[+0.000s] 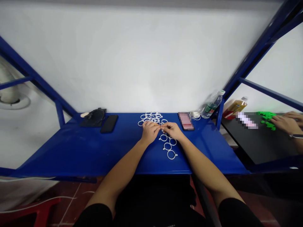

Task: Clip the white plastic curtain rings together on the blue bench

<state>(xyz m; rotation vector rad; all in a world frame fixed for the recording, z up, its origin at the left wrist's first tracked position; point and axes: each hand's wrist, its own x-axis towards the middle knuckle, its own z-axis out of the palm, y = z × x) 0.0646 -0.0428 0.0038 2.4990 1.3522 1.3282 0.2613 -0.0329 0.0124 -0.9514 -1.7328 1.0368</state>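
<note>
Right grip (172, 130) over blue table (90, 149), white wall (146, 60) behind.

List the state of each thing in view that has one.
Left hand: fingers bent, meeting the right's; grip unclear.
Right hand: fingers bent, grip unclear.
Far rings: clustered, overlapping.
Near rings: loosely strung out, lying flat.
Black phone: flat, dark.
Pink phone: flat, pixelated.
Cord: looped up.
Clear bottle: capped.
Yellow bottle: capped.
Green pieces: heaped loosely by a co-worker's hand.
</note>
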